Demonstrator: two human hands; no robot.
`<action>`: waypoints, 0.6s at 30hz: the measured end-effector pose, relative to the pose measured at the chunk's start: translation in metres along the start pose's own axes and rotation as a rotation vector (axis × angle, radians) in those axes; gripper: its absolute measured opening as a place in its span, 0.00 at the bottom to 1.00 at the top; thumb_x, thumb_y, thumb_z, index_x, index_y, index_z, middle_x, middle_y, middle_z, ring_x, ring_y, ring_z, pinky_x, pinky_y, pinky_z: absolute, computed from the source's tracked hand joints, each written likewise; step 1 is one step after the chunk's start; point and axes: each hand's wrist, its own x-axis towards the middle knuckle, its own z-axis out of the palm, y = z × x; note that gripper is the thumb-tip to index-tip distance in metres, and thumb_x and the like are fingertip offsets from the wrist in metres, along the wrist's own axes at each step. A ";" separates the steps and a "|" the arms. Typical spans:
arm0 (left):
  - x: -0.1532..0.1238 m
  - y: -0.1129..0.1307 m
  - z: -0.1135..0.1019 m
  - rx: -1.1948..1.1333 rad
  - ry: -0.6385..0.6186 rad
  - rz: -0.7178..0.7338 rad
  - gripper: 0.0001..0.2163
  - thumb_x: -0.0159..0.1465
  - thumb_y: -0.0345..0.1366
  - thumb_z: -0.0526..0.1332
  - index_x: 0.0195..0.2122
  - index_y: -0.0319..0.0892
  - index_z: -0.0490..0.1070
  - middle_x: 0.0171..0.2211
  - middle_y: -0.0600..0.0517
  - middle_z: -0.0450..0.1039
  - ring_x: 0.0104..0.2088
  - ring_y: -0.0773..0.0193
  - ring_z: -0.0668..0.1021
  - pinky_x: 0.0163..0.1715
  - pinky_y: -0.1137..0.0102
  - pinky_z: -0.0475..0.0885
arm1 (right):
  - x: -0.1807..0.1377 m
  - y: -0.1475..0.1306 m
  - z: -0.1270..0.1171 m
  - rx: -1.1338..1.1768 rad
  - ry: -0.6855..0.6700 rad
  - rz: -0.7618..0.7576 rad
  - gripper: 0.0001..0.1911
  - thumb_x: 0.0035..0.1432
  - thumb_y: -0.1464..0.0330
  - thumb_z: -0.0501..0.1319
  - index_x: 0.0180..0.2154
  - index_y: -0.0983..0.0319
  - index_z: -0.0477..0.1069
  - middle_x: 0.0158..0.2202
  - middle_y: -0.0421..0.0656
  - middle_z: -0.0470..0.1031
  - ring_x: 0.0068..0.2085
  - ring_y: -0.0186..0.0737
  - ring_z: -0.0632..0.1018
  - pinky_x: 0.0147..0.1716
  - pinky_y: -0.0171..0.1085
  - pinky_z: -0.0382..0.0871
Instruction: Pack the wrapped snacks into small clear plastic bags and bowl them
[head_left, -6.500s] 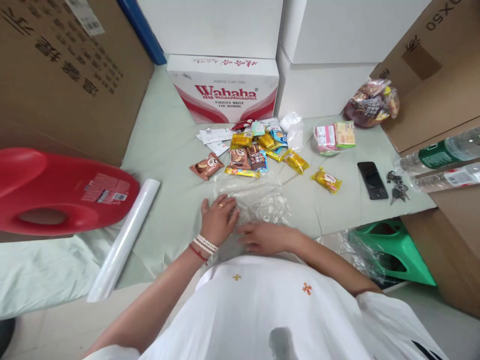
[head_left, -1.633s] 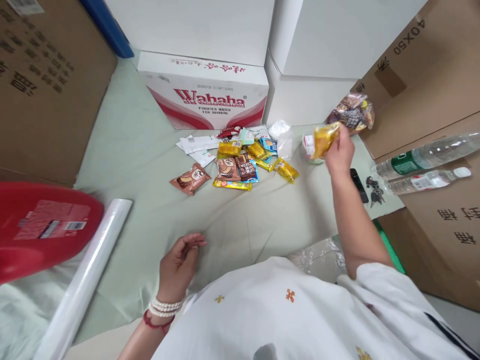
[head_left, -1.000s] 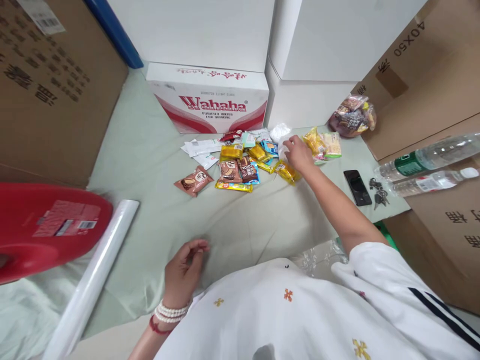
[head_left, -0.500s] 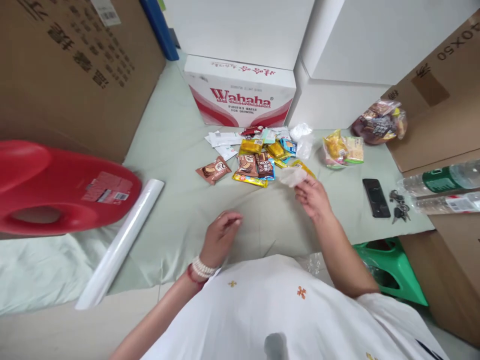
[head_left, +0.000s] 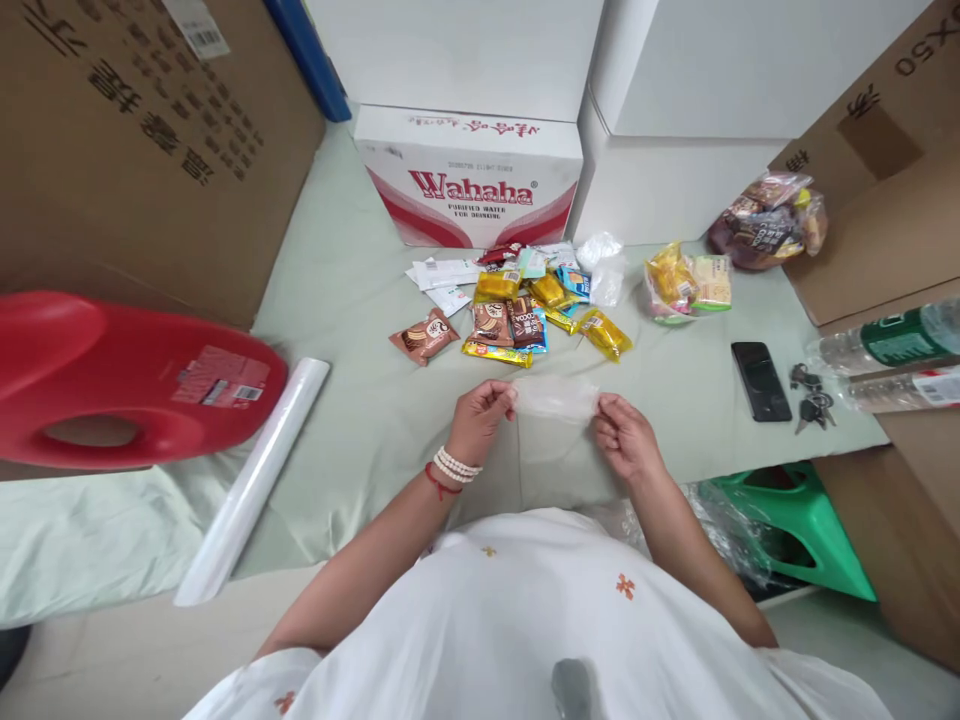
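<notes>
Stretched between my two hands is a thin, whitish see-through plastic bag (head_left: 556, 399), held above the cloth. My left hand (head_left: 482, 418), with a beaded bracelet at the wrist, pinches its left end. At its right end my right hand (head_left: 625, 436) grips the edge between thumb and fingers. Just beyond lies a pile of packaged snacks: brown wrapped snacks (head_left: 492, 322), a yellow bar (head_left: 496, 354), gold packets (head_left: 550, 291) and white sachets (head_left: 447, 273). One yellow packet (head_left: 606, 336) sits to the right of the pile. Crumpled clear plastic bags (head_left: 602, 268) rest behind it.
A Wahaha carton (head_left: 469, 185) stands at the back. Filled snack bags (head_left: 684, 287), a phone (head_left: 761, 381), keys (head_left: 814, 400) and plastic bottles (head_left: 892, 342) are on the right. At left are a red jug (head_left: 150, 400) and a white roll (head_left: 255, 480).
My left hand has moved up and right and taken hold of the plastic bag's left end. My right hand has drawn the bag back toward me, uncovering the yellow packet.
</notes>
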 end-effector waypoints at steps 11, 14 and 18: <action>-0.025 0.001 0.002 0.181 0.128 0.119 0.18 0.56 0.51 0.72 0.29 0.43 0.72 0.24 0.57 0.71 0.26 0.69 0.69 0.29 0.72 0.64 | -0.012 0.011 0.071 -0.450 -0.339 -0.293 0.22 0.50 0.51 0.74 0.37 0.59 0.74 0.29 0.37 0.71 0.27 0.32 0.67 0.24 0.32 0.60; -0.024 0.003 -0.010 0.063 0.222 0.072 0.20 0.57 0.55 0.70 0.29 0.44 0.69 0.22 0.58 0.67 0.24 0.69 0.67 0.28 0.72 0.64 | -0.009 0.009 0.075 -0.386 -0.352 -0.250 0.18 0.52 0.51 0.72 0.32 0.58 0.74 0.23 0.35 0.64 0.23 0.30 0.62 0.22 0.32 0.55; -0.029 0.001 -0.028 -0.063 0.248 0.027 0.22 0.58 0.57 0.69 0.28 0.45 0.64 0.22 0.59 0.65 0.25 0.69 0.68 0.31 0.71 0.67 | -0.010 0.017 0.057 -0.348 -0.302 -0.235 0.14 0.53 0.55 0.72 0.33 0.57 0.76 0.23 0.36 0.64 0.24 0.31 0.62 0.22 0.32 0.56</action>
